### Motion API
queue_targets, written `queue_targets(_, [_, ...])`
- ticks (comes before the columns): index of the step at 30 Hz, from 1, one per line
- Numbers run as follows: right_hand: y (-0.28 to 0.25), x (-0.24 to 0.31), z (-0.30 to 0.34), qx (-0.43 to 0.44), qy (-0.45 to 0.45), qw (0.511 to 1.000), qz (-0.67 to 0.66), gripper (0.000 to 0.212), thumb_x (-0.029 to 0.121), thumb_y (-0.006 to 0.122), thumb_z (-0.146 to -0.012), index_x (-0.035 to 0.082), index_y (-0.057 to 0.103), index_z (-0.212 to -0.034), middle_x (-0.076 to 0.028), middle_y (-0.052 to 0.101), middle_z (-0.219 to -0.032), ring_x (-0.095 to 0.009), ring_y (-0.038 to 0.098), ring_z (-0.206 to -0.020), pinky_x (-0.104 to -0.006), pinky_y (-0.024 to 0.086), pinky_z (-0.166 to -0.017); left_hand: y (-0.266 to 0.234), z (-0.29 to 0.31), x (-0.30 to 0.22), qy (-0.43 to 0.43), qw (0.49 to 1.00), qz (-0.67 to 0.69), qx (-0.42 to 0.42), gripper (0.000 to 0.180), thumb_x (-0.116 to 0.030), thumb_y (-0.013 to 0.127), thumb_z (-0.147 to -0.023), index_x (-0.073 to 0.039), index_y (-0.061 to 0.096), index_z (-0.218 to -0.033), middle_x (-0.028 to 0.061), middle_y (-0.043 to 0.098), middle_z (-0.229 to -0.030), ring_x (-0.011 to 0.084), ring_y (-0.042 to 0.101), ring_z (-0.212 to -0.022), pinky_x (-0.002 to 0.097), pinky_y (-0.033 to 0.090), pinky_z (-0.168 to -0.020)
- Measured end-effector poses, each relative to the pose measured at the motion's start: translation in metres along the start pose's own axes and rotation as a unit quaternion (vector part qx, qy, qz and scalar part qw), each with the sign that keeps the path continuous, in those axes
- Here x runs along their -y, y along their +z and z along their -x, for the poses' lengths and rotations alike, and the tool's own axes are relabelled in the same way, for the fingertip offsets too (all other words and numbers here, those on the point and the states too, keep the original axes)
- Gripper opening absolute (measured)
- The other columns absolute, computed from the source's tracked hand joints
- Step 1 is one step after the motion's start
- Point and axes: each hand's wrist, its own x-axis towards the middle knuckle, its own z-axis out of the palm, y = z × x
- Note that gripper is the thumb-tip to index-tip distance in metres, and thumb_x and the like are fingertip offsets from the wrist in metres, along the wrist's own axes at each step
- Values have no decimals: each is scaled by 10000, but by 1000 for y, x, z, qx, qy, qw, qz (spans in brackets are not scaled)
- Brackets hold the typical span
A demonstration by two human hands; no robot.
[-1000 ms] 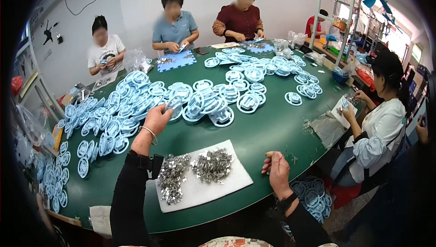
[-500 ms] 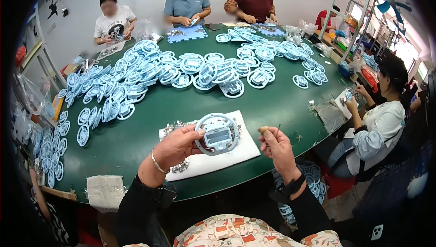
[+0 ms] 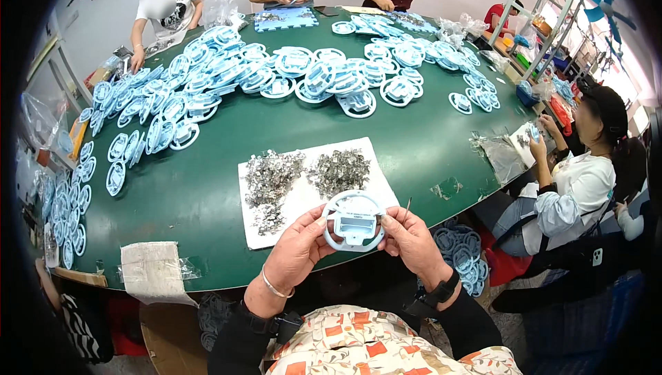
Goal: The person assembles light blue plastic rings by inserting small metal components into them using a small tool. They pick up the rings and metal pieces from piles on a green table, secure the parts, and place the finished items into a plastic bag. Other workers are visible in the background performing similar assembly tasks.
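Over the near edge of the green table I hold a light blue round plastic housing (image 3: 354, 240), a ring with a rectangular compartment across its middle. My left hand (image 3: 298, 249) pinches its left rim, and my right hand (image 3: 416, 242) grips the right rim. A thin dark rod (image 3: 408, 204) sticks up behind the right fingers; its lower part is hidden. Just beyond the housing lies a white foam pad (image 3: 317, 158). On it are heaps of small shiny metal pieces, one at left (image 3: 274, 176), another at right (image 3: 339, 172).
Many similar blue housings (image 3: 227, 65) cover the far half of the green table (image 3: 427, 147), with more at far left (image 3: 65, 213) and below at right (image 3: 460, 254). A pale cloth (image 3: 153, 268) lies at the near left edge. Several co-workers sit around, one at right (image 3: 579, 182).
My right hand has moved left and taken hold of the housing's right rim. The housing has shifted right and nearer to me, uncovering the metal heaps. A co-worker at far left reaches toward the pile.
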Motion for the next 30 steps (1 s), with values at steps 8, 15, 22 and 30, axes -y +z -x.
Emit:
queue_targets(8, [-6, 6, 9, 46, 59, 992, 102, 230, 213, 632, -1000, 24, 612, -1130, 0, 667, -889, -31, 595, -688, -158, 384, -537, -12, 1, 5, -16, 990, -141, -27, 405, -219, 524, -1052, -9, 530, -1398, 60, 654, -1144, 115, 631, -988, 295, 555, -881])
queue_targets(15, [-9, -8, 5, 38, 58, 998, -4, 220, 189, 609, -1013, 6, 583, -1133, -55, 659, -844, -58, 607, -656, -174, 404, -506, -5, -2, 12, 8, 996, -58, -61, 338, -172, 517, -1044, 28, 552, -1314, 94, 668, -1148, 150, 666, -997, 319, 581, -860])
queue_targets(22, [-5, -8, 0, 85, 44, 993, 65, 265, 214, 616, -1013, 15, 583, -1185, -18, 651, -885, -36, 598, -725, -162, 383, -527, -8, -5, 8, 34, 993, -83, -78, 296, -178, 532, -1042, 16, 598, -1256, 83, 673, -1142, 140, 662, -978, 320, 585, -848])
queue_targets(30, [-4, -13, 0, 71, 57, 996, -18, 242, 205, 623, -1009, 24, 599, -1166, -14, 652, -886, -40, 616, -742, -159, 381, -517, -4, -3, 10, 56, 994, -54, -80, 329, -188, 502, -1048, 35, 566, -1280, 122, 668, -1169, 207, 677, -1007, 371, 578, -873])
